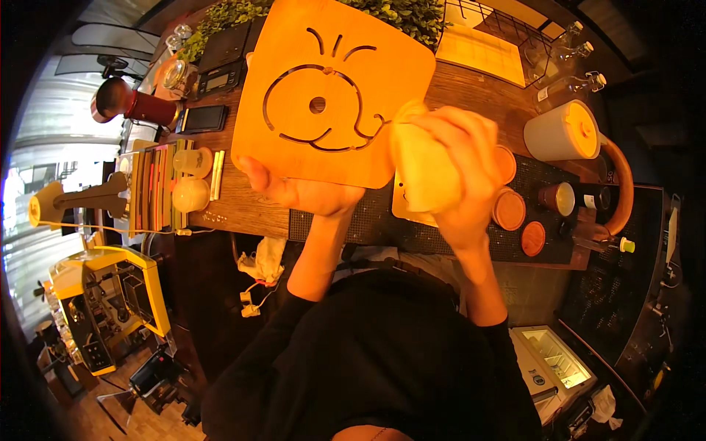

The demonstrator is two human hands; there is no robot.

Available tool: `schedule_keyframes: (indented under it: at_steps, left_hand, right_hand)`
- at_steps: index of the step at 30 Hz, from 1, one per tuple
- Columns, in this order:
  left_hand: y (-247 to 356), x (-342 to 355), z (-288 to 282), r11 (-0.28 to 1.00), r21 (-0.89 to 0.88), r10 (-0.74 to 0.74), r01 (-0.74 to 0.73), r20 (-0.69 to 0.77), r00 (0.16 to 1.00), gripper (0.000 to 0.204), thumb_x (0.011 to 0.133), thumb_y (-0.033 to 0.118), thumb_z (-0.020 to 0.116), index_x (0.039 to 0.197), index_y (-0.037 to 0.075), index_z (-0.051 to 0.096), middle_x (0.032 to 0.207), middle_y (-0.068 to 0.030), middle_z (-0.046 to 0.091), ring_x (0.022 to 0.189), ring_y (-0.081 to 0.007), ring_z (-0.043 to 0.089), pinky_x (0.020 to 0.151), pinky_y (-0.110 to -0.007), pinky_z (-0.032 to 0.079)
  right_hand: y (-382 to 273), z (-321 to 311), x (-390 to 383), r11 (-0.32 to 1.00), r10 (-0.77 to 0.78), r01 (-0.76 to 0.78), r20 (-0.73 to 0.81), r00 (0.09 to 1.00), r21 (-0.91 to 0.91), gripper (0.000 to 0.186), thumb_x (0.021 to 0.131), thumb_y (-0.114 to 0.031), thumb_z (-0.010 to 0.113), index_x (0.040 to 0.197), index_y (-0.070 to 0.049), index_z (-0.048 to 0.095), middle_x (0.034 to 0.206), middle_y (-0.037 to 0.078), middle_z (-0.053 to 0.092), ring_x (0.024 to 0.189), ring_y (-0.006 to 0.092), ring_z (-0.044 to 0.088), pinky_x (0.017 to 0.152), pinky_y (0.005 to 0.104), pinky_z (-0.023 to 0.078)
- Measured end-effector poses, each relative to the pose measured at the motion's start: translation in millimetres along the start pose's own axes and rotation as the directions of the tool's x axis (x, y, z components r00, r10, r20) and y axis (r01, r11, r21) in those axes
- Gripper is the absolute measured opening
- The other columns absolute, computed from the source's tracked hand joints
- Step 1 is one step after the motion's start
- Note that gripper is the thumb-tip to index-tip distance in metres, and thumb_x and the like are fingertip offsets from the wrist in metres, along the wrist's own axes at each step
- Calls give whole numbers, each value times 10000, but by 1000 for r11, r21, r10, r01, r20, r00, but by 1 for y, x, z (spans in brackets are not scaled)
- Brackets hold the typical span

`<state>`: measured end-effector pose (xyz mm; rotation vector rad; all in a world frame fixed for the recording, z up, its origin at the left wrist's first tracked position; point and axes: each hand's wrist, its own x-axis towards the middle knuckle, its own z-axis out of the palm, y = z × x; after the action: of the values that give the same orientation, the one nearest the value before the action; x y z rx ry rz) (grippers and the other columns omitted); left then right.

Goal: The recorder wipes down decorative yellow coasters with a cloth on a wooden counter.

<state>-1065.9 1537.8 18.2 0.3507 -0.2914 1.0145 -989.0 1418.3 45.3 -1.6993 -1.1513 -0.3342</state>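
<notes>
A square wooden trivet [346,99] with rounded corners and a cut-out whale is held up above the table. My left hand [312,195] grips it by its lower edge; some fingers are hidden behind the wood. In my right hand [467,165] is a bunched yellow cloth [426,169], pressed against the trivet's right edge. Below the cloth, a second light wooden piece [401,209] lies partly covered on the black mat [338,226]. Round reddish coasters [509,209] lie right of my right hand.
Farther right stand a lidded pitcher [551,136], a small cup [557,198] and glass bottles [570,92]. On the left are a row of books [154,184], a phone [201,118], a red cylindrical device [151,108] and jars [191,195]. Green plants [397,18] line the back.
</notes>
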Motion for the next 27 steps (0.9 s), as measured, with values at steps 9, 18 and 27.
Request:
schedule_keyframes:
  at_steps: [9,18,27]
  left_hand:
    - [-1,1,0,994,108,-8,15,-61,998,753,803,612,363,1341,95,266,1357,-97,319,1215,-292,343,994,-456,301]
    - [-2,6,-3,977,213,3,23,-119,993,756,803,642,339,1330,101,292,1346,-91,336,1205,-285,356,986,-457,315]
    - [3,16,-7,945,328,54,3,-166,985,764,804,672,315,1318,107,318,1336,-84,354,1194,-278,369,977,-458,329]
  right_hand:
    - [0,13,-15,992,-74,78,39,996,-96,340,617,-134,640,931,-8,613,927,131,561,864,326,500,763,370,420]
    - [5,16,-15,1000,10,-10,7,1000,-22,384,577,-67,639,954,-2,609,928,137,565,881,328,511,764,375,429]
    - [-7,-4,-25,533,161,-445,430,889,720,383,785,-230,557,1060,36,536,977,148,589,903,247,570,818,325,432]
